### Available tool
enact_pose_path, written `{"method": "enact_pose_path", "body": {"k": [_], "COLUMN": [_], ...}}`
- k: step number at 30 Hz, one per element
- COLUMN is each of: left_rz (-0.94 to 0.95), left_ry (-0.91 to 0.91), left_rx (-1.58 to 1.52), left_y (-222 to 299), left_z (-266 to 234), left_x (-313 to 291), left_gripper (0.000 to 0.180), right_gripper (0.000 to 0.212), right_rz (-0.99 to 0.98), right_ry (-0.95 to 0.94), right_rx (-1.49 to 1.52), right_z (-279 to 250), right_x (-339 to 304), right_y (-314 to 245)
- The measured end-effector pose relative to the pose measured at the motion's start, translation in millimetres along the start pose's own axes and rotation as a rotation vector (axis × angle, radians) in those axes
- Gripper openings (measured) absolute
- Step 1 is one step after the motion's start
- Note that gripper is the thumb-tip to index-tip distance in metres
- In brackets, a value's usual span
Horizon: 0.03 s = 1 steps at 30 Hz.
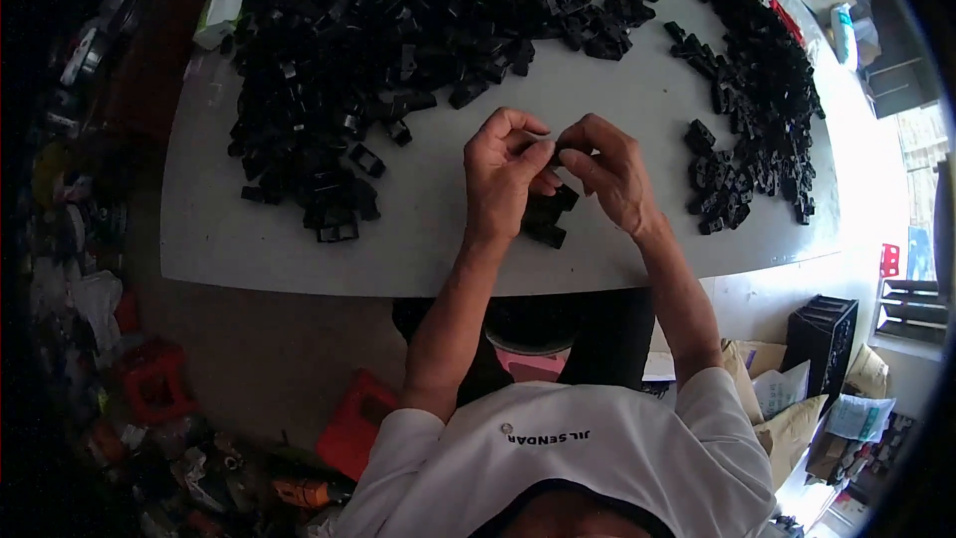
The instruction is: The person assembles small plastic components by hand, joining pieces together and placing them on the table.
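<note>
Pale grey tabletop with a curved near edge fills the upper half of the head view, seen from above by a seated person in a white shirt. Two bare forearms rise from the lower edge and meet over the middle of the table.

At the meeting point, the left hand and right hand are brought together, fingertips touching, pinched on a small dark piece that is mostly hidden between them; its shape cannot be made out. Both hands are curled closed around that pinch, raised just above the table.

Directly below the grip, partly under the left palm, lies a small cluster of black plastic parts, about three or four pieces; an exact count is not possible.

Left of the grip and stretching away beyond it spreads one very large heap of black plastic parts, far too many to count. A few strays sit at its near edge, well apart from the hands.

Right of the grip, one second, smaller heap runs in a band toward the far right edge, also uncountable.

Beyond the table on the near left, the floor holds clutter, including one red plastic stool. On the near right stands one black crate beside crumpled paper sacks.
</note>
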<state>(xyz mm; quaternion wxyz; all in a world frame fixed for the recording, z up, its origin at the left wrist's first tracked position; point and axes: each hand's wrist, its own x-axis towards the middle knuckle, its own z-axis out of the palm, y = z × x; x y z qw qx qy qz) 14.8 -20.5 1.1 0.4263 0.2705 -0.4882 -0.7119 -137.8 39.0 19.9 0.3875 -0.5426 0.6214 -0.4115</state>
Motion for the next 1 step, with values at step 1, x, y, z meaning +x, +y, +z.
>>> {"method": "enact_pose_path", "body": {"k": [1], "left_rz": [0.037], "left_ry": [0.007], "left_rx": [0.055], "left_y": [-3.1], "left_z": [-0.7], "left_x": [0.4], "left_gripper": [0.02], "right_gripper": [0.044], "right_rz": [0.036], "right_ry": [-0.029], "right_rx": [0.016], "right_z": [-2.6], "right_x": [3.5], "right_y": [2.4]}}
